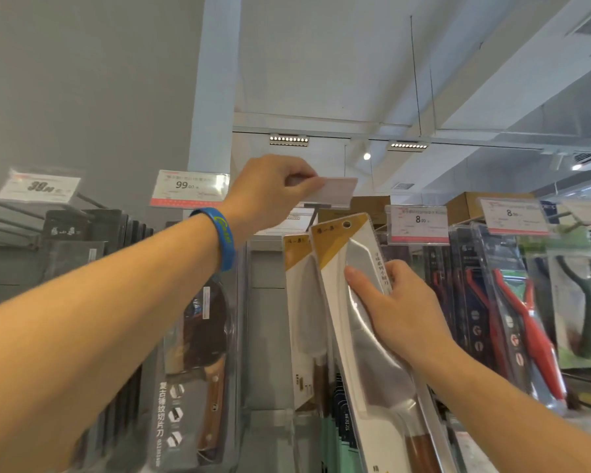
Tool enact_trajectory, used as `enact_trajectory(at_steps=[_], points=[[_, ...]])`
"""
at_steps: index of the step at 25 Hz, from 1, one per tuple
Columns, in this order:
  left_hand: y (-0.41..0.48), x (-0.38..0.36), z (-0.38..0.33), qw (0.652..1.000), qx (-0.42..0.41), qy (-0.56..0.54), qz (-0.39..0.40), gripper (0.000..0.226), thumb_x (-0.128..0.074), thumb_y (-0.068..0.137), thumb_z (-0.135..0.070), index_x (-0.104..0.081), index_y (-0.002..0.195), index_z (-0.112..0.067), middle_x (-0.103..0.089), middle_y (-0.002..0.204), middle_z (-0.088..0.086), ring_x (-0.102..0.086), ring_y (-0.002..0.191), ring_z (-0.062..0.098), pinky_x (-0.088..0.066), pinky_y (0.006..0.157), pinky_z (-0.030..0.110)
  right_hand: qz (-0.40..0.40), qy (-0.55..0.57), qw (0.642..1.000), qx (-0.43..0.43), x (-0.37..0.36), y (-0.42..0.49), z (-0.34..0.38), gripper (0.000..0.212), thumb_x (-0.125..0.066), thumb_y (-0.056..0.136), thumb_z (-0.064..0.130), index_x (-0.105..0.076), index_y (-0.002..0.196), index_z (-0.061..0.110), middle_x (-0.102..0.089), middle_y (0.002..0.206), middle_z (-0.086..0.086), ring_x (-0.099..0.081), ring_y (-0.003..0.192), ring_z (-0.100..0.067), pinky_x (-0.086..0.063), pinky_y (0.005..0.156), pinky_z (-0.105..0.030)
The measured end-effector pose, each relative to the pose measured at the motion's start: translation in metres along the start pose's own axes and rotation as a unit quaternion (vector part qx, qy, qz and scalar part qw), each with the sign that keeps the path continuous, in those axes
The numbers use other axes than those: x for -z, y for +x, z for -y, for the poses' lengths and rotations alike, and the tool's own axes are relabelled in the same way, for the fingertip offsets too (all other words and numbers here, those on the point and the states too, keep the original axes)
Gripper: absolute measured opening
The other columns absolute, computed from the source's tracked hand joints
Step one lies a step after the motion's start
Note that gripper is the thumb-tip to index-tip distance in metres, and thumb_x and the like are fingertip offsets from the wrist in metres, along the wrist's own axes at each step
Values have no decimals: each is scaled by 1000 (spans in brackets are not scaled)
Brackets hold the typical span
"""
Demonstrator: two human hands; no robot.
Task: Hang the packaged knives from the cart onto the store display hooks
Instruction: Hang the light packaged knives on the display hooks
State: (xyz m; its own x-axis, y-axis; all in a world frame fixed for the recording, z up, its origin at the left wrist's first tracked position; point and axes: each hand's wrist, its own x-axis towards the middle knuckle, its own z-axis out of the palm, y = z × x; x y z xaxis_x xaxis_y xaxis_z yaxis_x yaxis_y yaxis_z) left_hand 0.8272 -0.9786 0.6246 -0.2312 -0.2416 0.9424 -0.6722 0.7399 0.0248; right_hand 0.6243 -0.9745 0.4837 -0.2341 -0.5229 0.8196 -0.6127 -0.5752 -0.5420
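A shop: price tags point(190, 187) above packaged knives point(307, 302) hanging on display.

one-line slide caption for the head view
Left hand pinches a price tag holder while the right hand holds a packaged knife just below it.

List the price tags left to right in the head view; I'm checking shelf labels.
39 tag → 99.00 tag → blank tag pinched by the left hand, above the packaged knife the right hand holds → first 8.90 tag → second 8.90 tag
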Motion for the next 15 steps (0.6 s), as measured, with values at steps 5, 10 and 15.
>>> enact_trajectory(at_steps=[5, 10, 15], points=[[-7, -7, 10, 997, 30, 41, 65, 24, -61, 97, -41, -72, 108, -23, -71, 92, 0, -62, 85, 17, -47, 65, 26, 47, 5, 999, 10, -26, 0, 8, 48, -58, 82, 75, -55, 104, 33, -67, 93, 13, -65, 80, -6, -53, 65, -29], [-9, -6, 9, 997, 40, 23, 54, 25, -58, 98, -42, -72, 104, -21, -65, 80, -3, -54, 70, 11, -40, 56, 23, 60, -25, 998, -8, -49, 20, 13, 50, -56, 86, 73, -52, 107, 28, -63, 92, 13, -61, 79, -7, -46, 58, -29], [-13, -7, 13, 997, 43, 15, 57, 28, -57, 98, -45, -72, 105, -23, -64, 77, -6, -52, 70, 7, -36, 55, 19, 52, 29, 998, -22, -52, 21, 3, 40, -59, 90, 66, -51, 108, 31, -61, 92, 18, -59, 80, -2, -40, 57, -20]])
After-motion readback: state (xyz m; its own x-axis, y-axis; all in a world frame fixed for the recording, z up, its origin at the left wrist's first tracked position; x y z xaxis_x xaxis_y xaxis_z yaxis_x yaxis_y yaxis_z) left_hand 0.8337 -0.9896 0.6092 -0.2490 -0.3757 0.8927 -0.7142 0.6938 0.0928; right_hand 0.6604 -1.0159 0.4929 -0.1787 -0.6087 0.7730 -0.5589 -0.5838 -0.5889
